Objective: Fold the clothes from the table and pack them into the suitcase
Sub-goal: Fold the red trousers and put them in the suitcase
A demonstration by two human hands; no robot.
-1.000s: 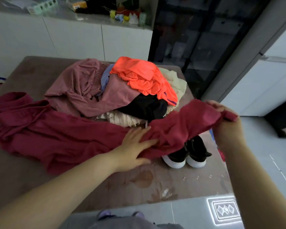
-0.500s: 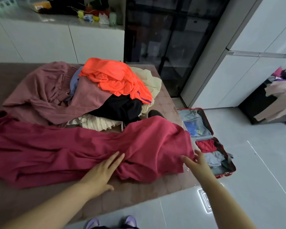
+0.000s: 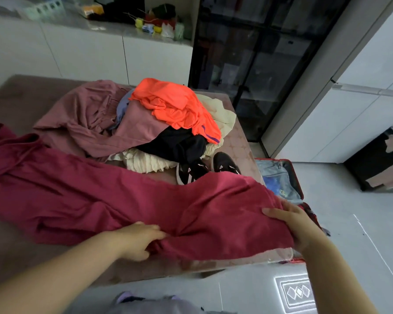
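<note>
Hands: left hand (image 3: 138,240) pinches a fold of the crimson garment (image 3: 95,200), right hand (image 3: 293,225) grips its end.

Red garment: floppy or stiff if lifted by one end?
Likely floppy: the red garment lies creased and bunches where the left hand grips it. Long, so lifted by the right hand alone it would probably trail. Matte cloth, unlikely slippery.

The suitcase (image 3: 273,169) is mostly hidden behind the red garment (image 3: 123,200) (and right hand (image 3: 297,225)) — contents unclear.
</note>
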